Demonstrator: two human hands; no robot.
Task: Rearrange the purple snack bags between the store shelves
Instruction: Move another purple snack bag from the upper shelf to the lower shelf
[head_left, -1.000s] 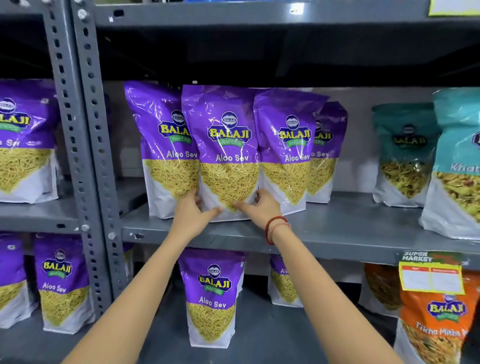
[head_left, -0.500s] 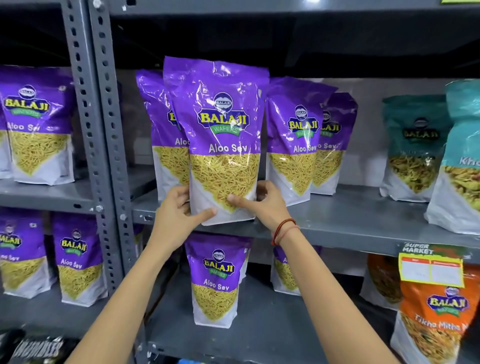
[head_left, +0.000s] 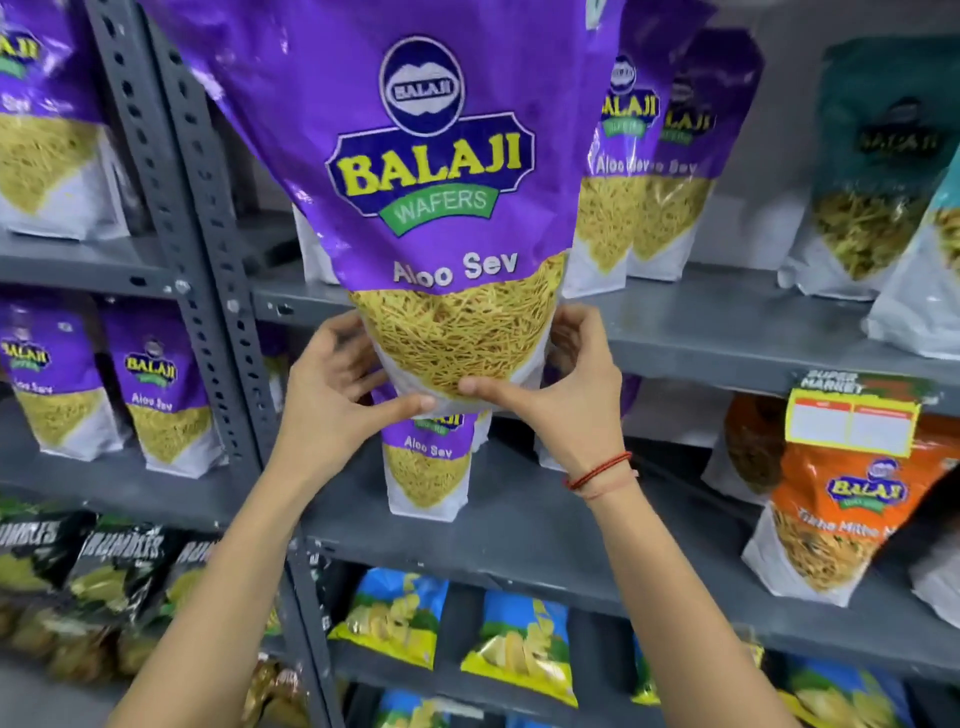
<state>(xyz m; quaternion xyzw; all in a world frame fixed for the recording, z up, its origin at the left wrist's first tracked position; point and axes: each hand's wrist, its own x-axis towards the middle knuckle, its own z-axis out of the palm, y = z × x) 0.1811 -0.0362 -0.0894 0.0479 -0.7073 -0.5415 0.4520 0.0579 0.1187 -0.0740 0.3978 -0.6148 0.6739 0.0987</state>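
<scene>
A large purple Aloo Sev bag (head_left: 415, 171) fills the upper middle of the view, lifted off the shelf and close to the camera. My left hand (head_left: 332, 384) and my right hand (head_left: 566, 395) grip its white bottom corners from either side, thumbs meeting at the front. Two more purple bags (head_left: 639, 171) stand behind it on the upper grey shelf (head_left: 701, 322). One purple bag (head_left: 428, 467) stands on the lower shelf (head_left: 545, 530), partly hidden by my hands. Further purple bags (head_left: 161, 405) stand on the left rack.
Perforated grey uprights (head_left: 192, 249) divide the two racks. Teal bags (head_left: 872, 166) stand at upper right, orange bags (head_left: 831, 514) under a yellow price tag (head_left: 852, 423) at right. Black bags (head_left: 114, 566) and blue-yellow chip bags (head_left: 514, 649) fill the bottom shelves.
The held purple bag has come off the upper shelf toward the camera and now looks much larger. Both hands slid together under its base. The view tilted down, showing lower shelves.
</scene>
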